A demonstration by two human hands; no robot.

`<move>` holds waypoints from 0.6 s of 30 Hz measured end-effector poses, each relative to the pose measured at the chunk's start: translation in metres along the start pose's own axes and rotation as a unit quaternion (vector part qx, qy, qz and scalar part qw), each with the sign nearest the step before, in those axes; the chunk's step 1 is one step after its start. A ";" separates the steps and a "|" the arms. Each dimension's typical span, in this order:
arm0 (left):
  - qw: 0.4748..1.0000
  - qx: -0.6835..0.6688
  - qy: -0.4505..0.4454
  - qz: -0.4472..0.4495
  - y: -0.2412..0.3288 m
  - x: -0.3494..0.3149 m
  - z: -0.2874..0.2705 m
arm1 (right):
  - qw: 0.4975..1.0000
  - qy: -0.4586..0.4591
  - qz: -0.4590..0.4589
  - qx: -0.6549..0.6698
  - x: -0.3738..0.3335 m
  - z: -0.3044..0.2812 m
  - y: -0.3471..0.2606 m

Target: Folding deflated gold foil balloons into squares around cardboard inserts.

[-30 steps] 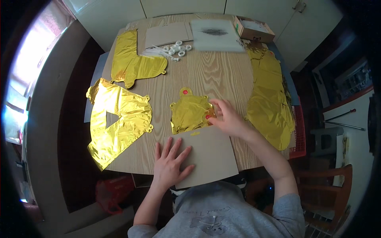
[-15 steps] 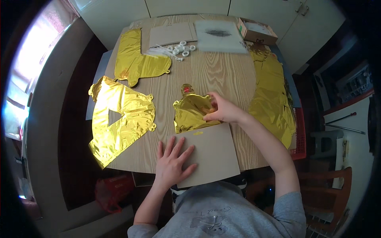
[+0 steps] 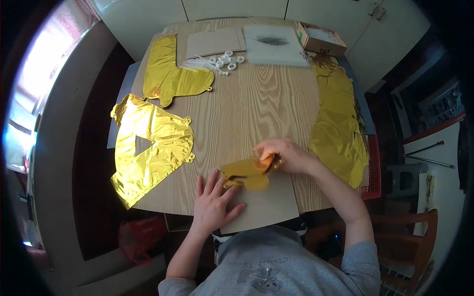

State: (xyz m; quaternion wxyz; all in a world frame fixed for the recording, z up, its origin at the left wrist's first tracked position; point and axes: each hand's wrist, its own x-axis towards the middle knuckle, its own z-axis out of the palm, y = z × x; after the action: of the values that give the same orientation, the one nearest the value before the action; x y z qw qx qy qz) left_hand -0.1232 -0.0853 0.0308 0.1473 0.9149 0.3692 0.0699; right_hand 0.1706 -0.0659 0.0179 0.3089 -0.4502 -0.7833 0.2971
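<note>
A grey-brown cardboard sheet (image 3: 266, 207) lies at the table's near edge. My left hand (image 3: 213, 203) rests flat on its left side with fingers spread. Over the sheet's far end a gold foil balloon (image 3: 242, 169) is folded toward me, its flap slightly blurred. My right hand (image 3: 286, 155) pinches the balloon's right part between thumb and fingers. The foil's near edge comes close to the fingertips of my left hand. Whether the foil touches them I cannot tell.
Two flat gold foil balloons (image 3: 173, 126) (image 3: 161, 74) lie on the left, more gold foil (image 3: 338, 113) on the right. White rings (image 3: 232, 66) and white sticks (image 3: 197, 63) lie at the back, near cardboard (image 3: 212, 42), a translucent plastic sheet (image 3: 274, 54) and an open box (image 3: 323, 45).
My right hand has drawn the foil balloon's far part toward me, over the cardboard sheet. My left hand has stayed in place.
</note>
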 end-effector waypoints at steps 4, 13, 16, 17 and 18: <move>1.000 0.014 -0.006 0.004 -0.002 -0.001 0.001 | 0.998 0.057 0.008 -0.016 -0.011 0.012 -0.010; 1.000 -0.003 0.000 0.004 0.000 0.001 0.000 | 0.963 0.067 0.226 0.133 0.012 0.005 0.023; 1.000 0.002 -0.003 0.007 0.001 0.001 0.000 | 0.965 0.045 0.224 0.126 0.011 0.002 0.023; 1.000 0.006 -0.004 0.009 0.001 0.001 0.000 | 0.965 0.032 0.230 0.120 0.011 -0.002 0.016; 1.000 0.006 -0.006 0.008 0.001 0.001 0.000 | 0.971 0.010 0.226 0.082 0.012 -0.007 0.009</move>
State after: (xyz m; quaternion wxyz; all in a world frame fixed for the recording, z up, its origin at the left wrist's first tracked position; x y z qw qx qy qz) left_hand -0.1220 -0.0849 0.0310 0.1434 0.9190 0.3618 0.0635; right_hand 0.1759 -0.0504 0.0182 0.2779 -0.5918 -0.6308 0.4180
